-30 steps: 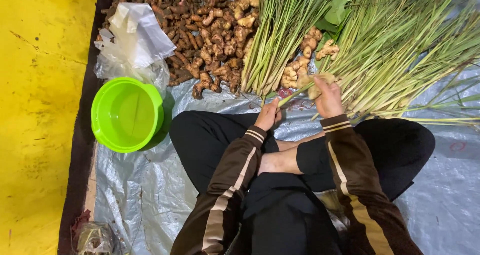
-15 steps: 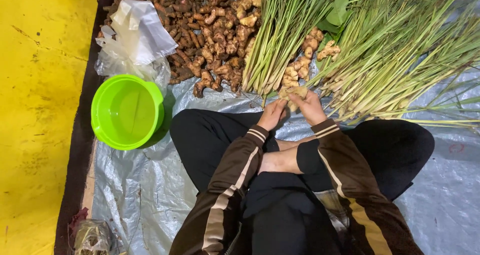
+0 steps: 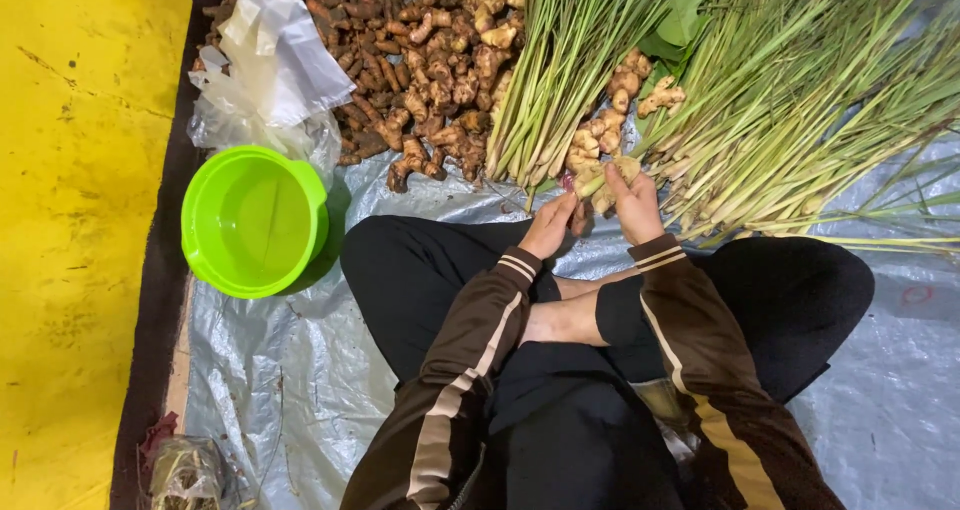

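Note:
I sit cross-legged on a grey plastic sheet (image 3: 300, 370). My right hand (image 3: 634, 204) grips a pale piece of ginger (image 3: 612, 178) just in front of my knees. My left hand (image 3: 552, 225) is beside it, fingers curled against the same piece. More pale ginger roots (image 3: 610, 110) lie directly beyond my hands, between two bundles of lemongrass stalks (image 3: 560, 70). The fingertips of both hands are partly hidden.
A heap of brown rhizomes (image 3: 430, 60) lies at the top left of the sheet. A large spread of lemongrass (image 3: 800, 100) fills the right. A bright green plastic bowl (image 3: 253, 222) stands to my left, with white plastic bags (image 3: 270, 70) beyond it. Yellow floor (image 3: 80, 220) runs along the left.
My right hand has drawn back from the lemongrass toward my left hand, bringing the ginger piece closer to my knees. Both hands now meet on it.

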